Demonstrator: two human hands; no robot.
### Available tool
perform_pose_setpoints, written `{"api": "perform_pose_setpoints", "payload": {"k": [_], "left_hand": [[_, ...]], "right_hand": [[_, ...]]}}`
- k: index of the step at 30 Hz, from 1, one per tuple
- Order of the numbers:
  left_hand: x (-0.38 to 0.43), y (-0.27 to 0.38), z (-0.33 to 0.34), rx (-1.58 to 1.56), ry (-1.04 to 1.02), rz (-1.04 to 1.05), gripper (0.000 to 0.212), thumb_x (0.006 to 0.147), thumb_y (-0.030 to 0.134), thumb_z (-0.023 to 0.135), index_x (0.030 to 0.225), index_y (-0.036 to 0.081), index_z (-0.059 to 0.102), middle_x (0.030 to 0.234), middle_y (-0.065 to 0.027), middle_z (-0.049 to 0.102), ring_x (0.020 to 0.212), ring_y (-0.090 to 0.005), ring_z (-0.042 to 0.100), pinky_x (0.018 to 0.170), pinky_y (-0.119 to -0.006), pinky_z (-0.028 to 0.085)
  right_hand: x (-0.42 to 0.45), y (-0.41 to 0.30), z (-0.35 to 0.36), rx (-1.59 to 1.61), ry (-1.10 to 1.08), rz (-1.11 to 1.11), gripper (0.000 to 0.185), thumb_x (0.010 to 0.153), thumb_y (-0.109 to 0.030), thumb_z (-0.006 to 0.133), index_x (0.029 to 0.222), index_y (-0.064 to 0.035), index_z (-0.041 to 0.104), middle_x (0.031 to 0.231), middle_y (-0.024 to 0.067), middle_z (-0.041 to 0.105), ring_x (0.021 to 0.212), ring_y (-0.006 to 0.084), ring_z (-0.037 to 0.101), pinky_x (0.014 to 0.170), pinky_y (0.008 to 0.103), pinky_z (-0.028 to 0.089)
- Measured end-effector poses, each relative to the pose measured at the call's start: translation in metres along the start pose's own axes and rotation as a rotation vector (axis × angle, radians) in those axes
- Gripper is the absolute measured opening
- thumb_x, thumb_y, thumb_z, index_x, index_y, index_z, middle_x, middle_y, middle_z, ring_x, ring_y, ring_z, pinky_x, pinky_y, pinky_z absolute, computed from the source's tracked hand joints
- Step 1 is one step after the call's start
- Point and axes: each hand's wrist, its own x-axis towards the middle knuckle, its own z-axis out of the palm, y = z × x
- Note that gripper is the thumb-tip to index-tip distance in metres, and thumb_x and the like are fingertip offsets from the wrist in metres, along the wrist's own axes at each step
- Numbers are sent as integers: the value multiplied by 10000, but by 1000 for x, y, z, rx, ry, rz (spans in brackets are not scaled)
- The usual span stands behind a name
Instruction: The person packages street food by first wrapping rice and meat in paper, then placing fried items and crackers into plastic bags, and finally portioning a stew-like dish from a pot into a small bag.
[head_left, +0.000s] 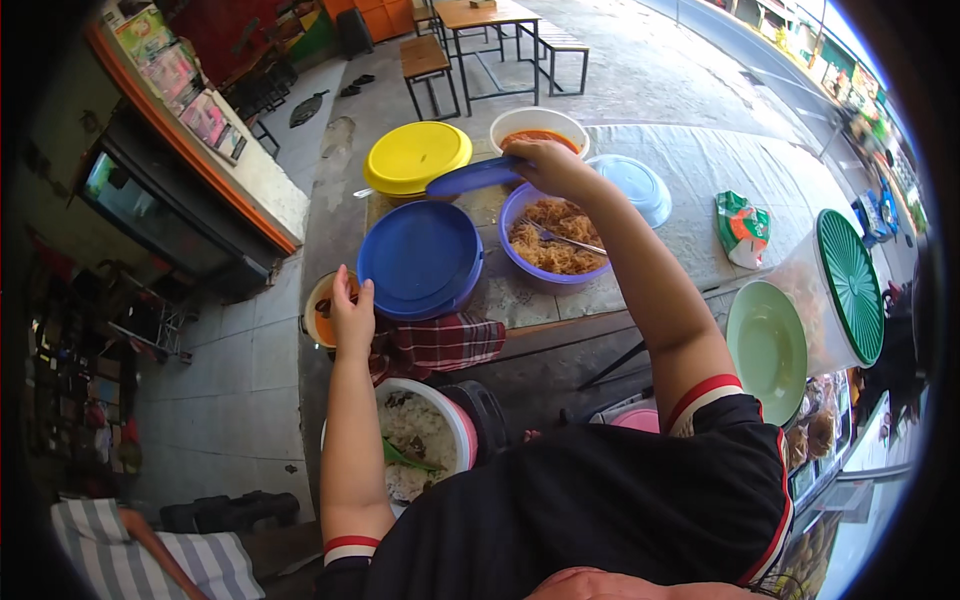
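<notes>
My right hand (551, 169) grips the edge of a dark blue plastic lid (476, 176), held tilted over the table. Below it stands a purple bowl (517, 279) of fried noodles (559, 225) with a metal utensil (566, 238) in them. Fingers raised, my left hand (352, 311) is beside a tub with a blue lid (420, 259); whether it touches the tub I cannot tell. Partly behind that hand is a pot (319, 307) of orange sauce. A yellow-lidded container (418, 157) and a white bowl (540, 120) of red sauce stand farther back.
Right of the noodles lie a light blue lid (634, 187) and a green packet (742, 225). A green bowl (765, 352) and green-lidded container (847, 289) stand at right. Near my body is a tub of rice (420, 435); a plaid cloth (450, 341) hangs at the table edge.
</notes>
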Motion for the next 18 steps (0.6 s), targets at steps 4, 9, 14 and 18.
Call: {"api": "perform_pose_setpoints", "payload": {"k": [4,9,14,18], "left_hand": [[26,-1,18,49,-26,-42,510,862,113,532,1318,-11,339,1308,-193,421,1189,-268,436,989,-337,335],[39,-6,29,24,-8,-57,418,873,45,433,1283,-24,392,1254,-174,481,1129,-254,487,963,-326,358],[47,-9,34,-76,-23,-109,403,874,9,382,1275,-28,401,1226,-154,502,1103,-228,498,956,-315,362],[47,-19,21,-165,-35,-152,400,875,5,373,1272,-23,408,1212,-140,514,1087,-215,505,948,-305,368]], "right_hand": [[-67,-18,-22,8,165,27,185,770,-18,579,947,-60,612,946,127,624,902,298,587,770,376,467],[-153,-25,-1,-74,301,47,224,709,-4,588,911,-86,643,1044,90,597,1040,275,524,888,373,431],[-172,-26,-2,-98,85,199,278,733,7,569,987,-87,631,1130,101,567,1115,251,495,953,386,386],[-159,-8,-17,309,340,248,263,787,-76,580,1050,-56,593,1148,123,567,1075,256,522,950,349,378]]}}
